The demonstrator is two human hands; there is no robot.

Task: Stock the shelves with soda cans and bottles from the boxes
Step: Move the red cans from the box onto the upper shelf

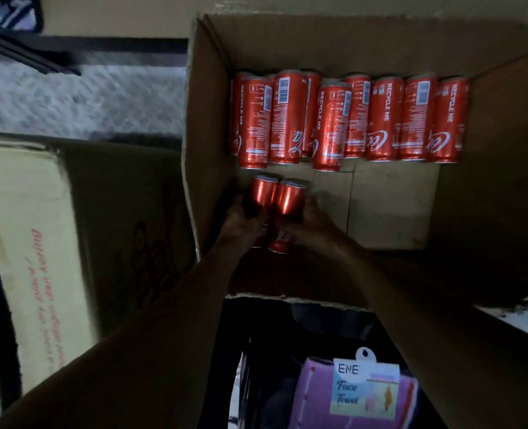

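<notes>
**Dim corner, low cool light**

At ten o'clock lies a speckled grey floor [86,97]. At eleven o'clock a dark skirting band [126,44] bounds it, under a pale wall [117,17]. A white ledge [522,323] shows at four o'clock. At six o'clock a purple face-towel pack [364,394] sits in shadow.

box [208,119], open, at centre right. row of cans [383,119] inside, side by side along far wall; left part of row two deep. nearer, by box's left wall, apart from row: left can [261,193] in left hand [244,222], right can [289,198] in right hand [307,222], the two cans touching. closed carton [33,243] left of box. towel pack [364,388] before box's near edge.
</notes>
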